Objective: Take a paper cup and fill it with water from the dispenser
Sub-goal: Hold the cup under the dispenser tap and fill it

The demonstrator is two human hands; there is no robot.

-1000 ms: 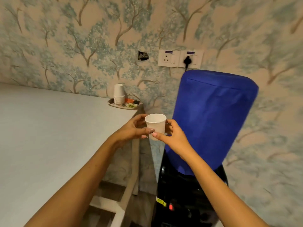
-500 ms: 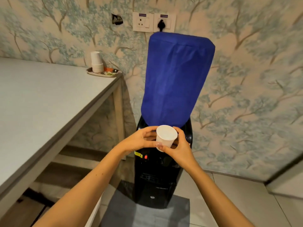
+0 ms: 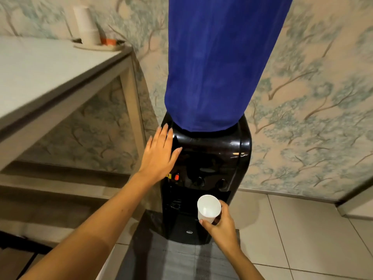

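Wallpapered with pale tree branches, floor tiled in light squares. At far left, grey counter (image 3: 40, 69) with wooden legs, carrying near its back corner a shallow tray (image 3: 96, 47) with a blurred stack of paper cups (image 3: 86, 25) and something orange just beside it. Further right, left hand (image 3: 159, 152) laid flat, palm down, on the upper left shoulder of the dispenser (image 3: 212, 150), fingers (image 3: 166, 134) stretched out and slightly apart, clamped on nothing. Just below the wrist, a small red switch (image 3: 177, 176) beside a yellow label on the black front. Centre: glossy black dispenser standing on a grey mat (image 3: 177, 259), topped by a bottle under a blue fabric cover (image 3: 218, 57) running out of the top edge. Two dark taps (image 3: 210, 181) side by side on the front panel, above the recess. Lower right of centre: white paper cup (image 3: 209, 208), upright with mouth tilted toward the camera, interior dry and empty, held in front of the recess and just below the taps. Right hand (image 3: 221, 225) closed around the lower part of the cup, thumb across the near side, fingers wrapped behind.
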